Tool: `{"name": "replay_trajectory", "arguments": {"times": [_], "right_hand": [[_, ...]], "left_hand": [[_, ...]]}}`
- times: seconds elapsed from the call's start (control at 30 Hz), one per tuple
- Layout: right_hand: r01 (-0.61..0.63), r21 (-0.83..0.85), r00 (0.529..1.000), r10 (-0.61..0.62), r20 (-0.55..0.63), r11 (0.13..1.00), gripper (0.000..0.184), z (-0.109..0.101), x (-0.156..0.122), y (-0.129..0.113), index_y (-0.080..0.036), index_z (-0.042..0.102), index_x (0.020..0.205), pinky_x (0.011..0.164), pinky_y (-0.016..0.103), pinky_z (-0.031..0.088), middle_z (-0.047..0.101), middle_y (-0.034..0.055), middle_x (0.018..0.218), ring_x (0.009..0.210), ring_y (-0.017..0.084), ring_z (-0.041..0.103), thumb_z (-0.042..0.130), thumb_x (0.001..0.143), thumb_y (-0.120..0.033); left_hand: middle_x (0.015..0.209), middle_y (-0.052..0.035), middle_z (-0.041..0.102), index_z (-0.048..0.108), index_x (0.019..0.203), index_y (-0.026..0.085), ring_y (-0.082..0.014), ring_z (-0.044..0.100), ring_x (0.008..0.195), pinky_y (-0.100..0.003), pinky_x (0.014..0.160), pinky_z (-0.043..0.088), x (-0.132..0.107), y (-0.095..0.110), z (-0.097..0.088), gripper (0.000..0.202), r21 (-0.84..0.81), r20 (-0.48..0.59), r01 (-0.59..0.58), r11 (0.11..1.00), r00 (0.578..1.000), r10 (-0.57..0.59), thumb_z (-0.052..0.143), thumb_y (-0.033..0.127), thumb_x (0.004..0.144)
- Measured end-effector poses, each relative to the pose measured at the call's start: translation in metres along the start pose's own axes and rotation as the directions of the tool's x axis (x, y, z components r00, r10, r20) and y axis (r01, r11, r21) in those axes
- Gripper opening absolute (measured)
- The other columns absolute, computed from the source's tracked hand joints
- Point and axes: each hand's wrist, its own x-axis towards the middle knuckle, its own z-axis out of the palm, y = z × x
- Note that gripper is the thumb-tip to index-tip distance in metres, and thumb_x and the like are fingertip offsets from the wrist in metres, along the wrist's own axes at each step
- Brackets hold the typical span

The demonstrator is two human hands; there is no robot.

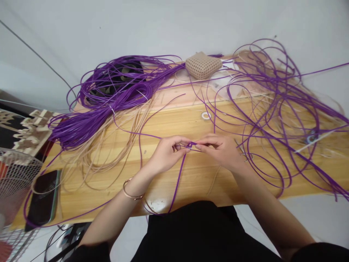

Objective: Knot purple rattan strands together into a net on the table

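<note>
Over the middle of the wooden table [163, 156], both hands meet at a small loop of purple cord [178, 178]. My left hand [170, 151] pinches the cord between thumb and fingers. Close beside it, my right hand [218, 148] grips the same cord with its fingertips. One strand hangs from the loop toward the table's near edge, and others run off to the left and up behind the right hand. How the strands cross between the fingertips is too small to make out.
A big purple cord bundle [117, 98] and beige cords [120, 160] lie left. Loose purple strands [259, 127] tangle on the right. A beige woven piece [203, 66] sits at the back, a white ring [206, 115] nearer. A phone [43, 196] and wire basket [19, 171] are at far left.
</note>
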Motion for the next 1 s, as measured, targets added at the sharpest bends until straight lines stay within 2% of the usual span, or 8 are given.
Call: {"name": "replay_trajectory", "arguments": {"times": [0.2,0.3,0.43,0.63,0.77,1.0], "right_hand": [[-0.036,0.029,0.995,0.033,0.091,0.999,0.012,-0.005,0.003,-0.003,-0.023,0.075,0.08,0.061,0.025,0.05,0.07,0.0028,0.08,0.072,0.015,0.063,0.067,0.074,-0.029],[-0.027,0.016,0.99,0.025,0.137,1.0,0.012,-0.008,0.006,-0.003,-0.023,0.075,0.081,0.057,0.023,0.047,0.07,0.0017,0.076,0.067,0.013,0.063,0.066,0.074,-0.026],[0.021,-0.037,0.987,-0.015,0.161,0.999,0.012,-0.01,0.008,-0.005,-0.022,0.075,0.082,0.051,0.021,0.042,0.067,0.0,0.067,0.058,0.011,0.059,0.065,0.076,-0.023],[0.064,-0.084,0.987,-0.051,0.153,0.994,0.014,-0.012,0.003,-0.008,-0.025,0.074,0.088,0.059,0.025,0.045,0.07,0.0008,0.078,0.068,0.014,0.063,0.063,0.079,-0.027],[0.095,-0.135,0.979,-0.068,0.19,0.986,0.015,-0.013,0.001,-0.008,-0.025,0.074,0.089,0.058,0.024,0.043,0.069,0.0005,0.077,0.068,0.013,0.062,0.061,0.082,-0.027],[0.245,-0.251,0.951,-0.181,0.253,0.937,0.018,-0.015,0.002,-0.013,-0.02,0.073,0.093,0.058,0.021,0.042,0.068,0.0025,0.079,0.067,0.01,0.06,0.057,0.087,-0.026]], "left_hand": [[0.081,-0.0026,0.071,0.066,0.093,0.015,-0.0092,0.056,0.06,-0.021,0.056,0.045,0.0,0.0,-0.001,0.021,0.011,0.015,-0.02,1.0,1.0,0.02,0.062,0.011,0.073],[0.084,-0.0031,0.071,0.066,0.096,0.015,-0.0106,0.061,0.067,-0.022,0.06,0.046,-0.001,-0.001,0.0,0.023,0.01,0.028,-0.056,0.998,0.998,0.056,0.061,0.01,0.074],[0.088,-0.0033,0.072,0.066,0.098,0.016,-0.0115,0.062,0.071,-0.023,0.064,0.047,-0.002,-0.002,0.0,0.024,0.004,0.04,-0.097,0.995,0.994,0.097,0.06,0.011,0.075],[0.087,-0.0041,0.072,0.065,0.1,0.015,-0.0116,0.062,0.069,-0.022,0.062,0.047,-0.002,0.0,0.001,0.025,-0.023,0.034,-0.062,0.998,0.997,0.063,0.06,0.012,0.075],[0.088,-0.0055,0.072,0.065,0.096,0.014,-0.013,0.064,0.074,-0.023,0.065,0.048,-0.002,-0.001,0.001,0.021,-0.05,0.022,-0.054,0.997,0.998,0.055,0.062,0.013,0.075],[0.087,-0.006,0.071,0.062,0.105,0.012,-0.0123,0.064,0.075,-0.02,0.062,0.047,-0.003,0.0,-0.001,0.029,-0.087,0.064,-0.104,0.991,0.992,0.11,0.061,0.012,0.076]]}}
